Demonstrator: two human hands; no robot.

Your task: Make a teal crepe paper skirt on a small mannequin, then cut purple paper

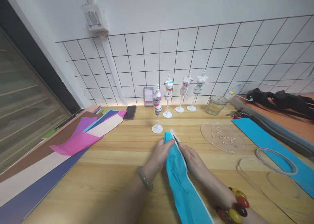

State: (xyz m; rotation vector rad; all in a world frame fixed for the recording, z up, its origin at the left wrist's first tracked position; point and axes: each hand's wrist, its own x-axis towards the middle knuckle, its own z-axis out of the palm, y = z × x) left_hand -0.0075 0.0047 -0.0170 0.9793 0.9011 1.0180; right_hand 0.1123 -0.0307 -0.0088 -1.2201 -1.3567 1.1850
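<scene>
A long blue strip of crinkled paper [178, 178], with a white layer along its right side, runs from the middle of the table to the bottom edge of the view. My left hand [164, 151] is closed on its left side near the far end, thumb lying on top. On the opposite side my right hand [193, 158] pinches the white edge, fingers partly hidden beneath. A narrow dark shape shows between the blue and white layers by the right fingertips; I cannot tell what it is. Just beyond the strip's far end stands a small white mannequin [157, 102] with coloured bands.
Several similar mannequins [168, 89] stand behind. At left lie coloured paper sheets [76, 142] and a phone [130, 112]. To the right are a transparent round plate [207, 132] with small bits, a glass of liquid [217, 106], blue paper [255, 132] and a coiled cord [277, 161].
</scene>
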